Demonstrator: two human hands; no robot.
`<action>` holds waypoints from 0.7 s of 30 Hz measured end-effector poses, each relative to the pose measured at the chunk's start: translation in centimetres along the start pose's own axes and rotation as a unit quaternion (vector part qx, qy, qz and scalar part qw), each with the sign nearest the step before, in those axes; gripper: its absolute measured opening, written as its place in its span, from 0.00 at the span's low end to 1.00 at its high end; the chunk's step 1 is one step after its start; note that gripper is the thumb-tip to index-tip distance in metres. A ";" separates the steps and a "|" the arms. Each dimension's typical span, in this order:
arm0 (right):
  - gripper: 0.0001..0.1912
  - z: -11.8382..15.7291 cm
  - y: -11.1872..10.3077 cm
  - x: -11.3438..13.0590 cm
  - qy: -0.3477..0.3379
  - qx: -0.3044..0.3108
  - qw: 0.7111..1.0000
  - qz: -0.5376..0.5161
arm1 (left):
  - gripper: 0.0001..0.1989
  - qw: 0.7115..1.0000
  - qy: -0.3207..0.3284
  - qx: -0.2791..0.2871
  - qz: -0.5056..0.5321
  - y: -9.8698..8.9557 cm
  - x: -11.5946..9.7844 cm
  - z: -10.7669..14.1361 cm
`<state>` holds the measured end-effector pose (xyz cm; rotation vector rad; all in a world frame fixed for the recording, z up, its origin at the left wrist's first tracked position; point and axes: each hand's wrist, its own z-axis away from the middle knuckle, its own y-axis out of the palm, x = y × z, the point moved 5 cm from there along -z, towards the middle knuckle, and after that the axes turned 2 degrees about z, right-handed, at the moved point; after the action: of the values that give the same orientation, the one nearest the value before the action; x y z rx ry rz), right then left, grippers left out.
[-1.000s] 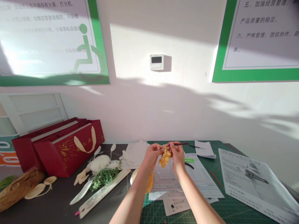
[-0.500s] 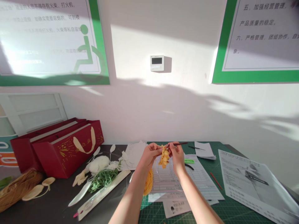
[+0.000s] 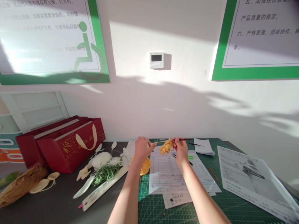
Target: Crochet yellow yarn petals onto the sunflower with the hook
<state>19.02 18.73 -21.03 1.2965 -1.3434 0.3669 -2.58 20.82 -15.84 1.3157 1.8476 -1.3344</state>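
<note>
Right now, the right hand (image 3: pixel 180 152) is pinching a slim dark crochet hook (image 3: pixel 184 139), with a yellow crocheted piece (image 3: pixel 166 147) hanging from its end above a printed form (image 3: pixel 182 174), while the left hand (image 3: pixel 142 147) is pinching a pale thread (image 3: pixel 156 142).

A craft workshop: green-edged rule signs (image 3: pixel 46 40) hang on the wall (image 3: pixel 163 99) at ten and two o'clock, above a bench (image 3: pixel 56 199) with a cutting mat (image 3: pixel 187 211) at six o'clock and raffia (image 3: pixel 21 186) at eight.
</note>
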 end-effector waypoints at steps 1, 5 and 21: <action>0.15 -0.3 -0.4 0.2 -0.004 -0.013 1.000 -0.002 | 0.13 1.000 -0.001 -0.013 0.002 -0.4 0.0 0.0; 0.15 -1.7 -2.4 1.2 -0.020 -0.063 0.998 -0.009 | 0.12 0.996 -0.024 -0.066 0.055 -2.5 0.5 -0.1; 0.13 0.5 0.8 1.2 -0.030 0.019 0.998 0.051 | 0.49 0.946 -0.011 0.038 0.320 3.0 -4.2 2.4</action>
<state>18.49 17.99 -19.78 1.2828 -1.4622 0.4288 1.55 17.08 -14.63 1.7315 1.1881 -1.0574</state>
